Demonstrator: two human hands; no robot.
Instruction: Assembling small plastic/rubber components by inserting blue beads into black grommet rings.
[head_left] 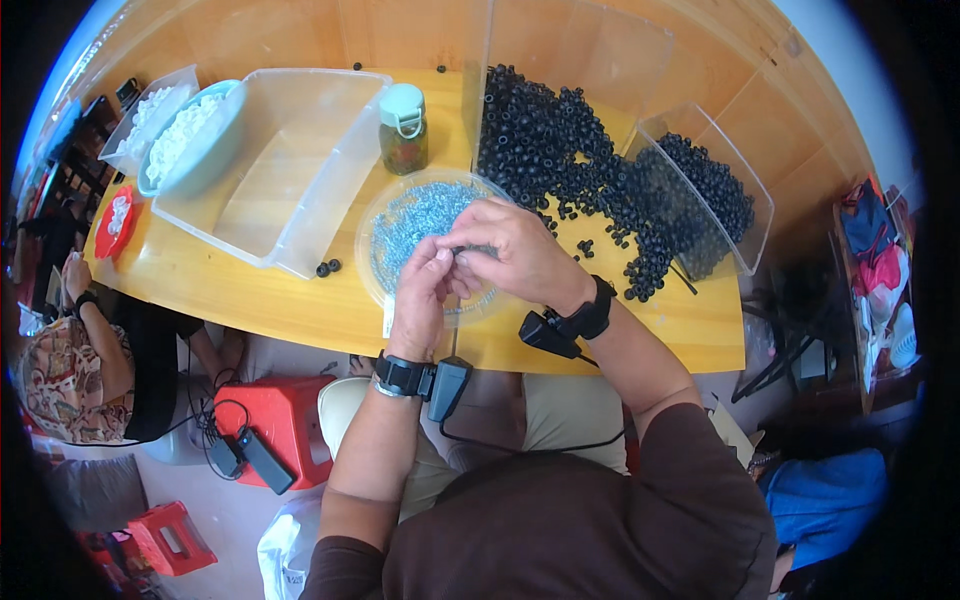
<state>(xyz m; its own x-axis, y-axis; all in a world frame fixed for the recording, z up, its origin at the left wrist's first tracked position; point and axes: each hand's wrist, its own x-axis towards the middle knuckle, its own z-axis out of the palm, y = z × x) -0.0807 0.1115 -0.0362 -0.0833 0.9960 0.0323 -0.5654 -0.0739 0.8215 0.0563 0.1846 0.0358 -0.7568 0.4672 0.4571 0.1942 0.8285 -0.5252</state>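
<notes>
Over a round clear tub (368, 282) my two hands meet with fingertips together. My left hand (422, 290) is closed, thumb and fingers pinched at a small black piece (474, 250). From the other side my right hand (518, 246) is closed on the same piece; the fingers cover most of it, so its exact form is hidden. Inside the tub, under my hands, lie many tiny light-blue, shiny pieces (415, 215). To the right a big heap of black ring-like plastic parts (545, 135) spreads on the yellow table.
A clear bin (757, 250) lies tipped among the black parts. Behind the tub stands a green-lidded bottle (403, 130). Leftward are a large clear box (270, 190), a light-green bowl (225, 150) of white pieces and a red dish (112, 235). A person (85, 370) sits at the left.
</notes>
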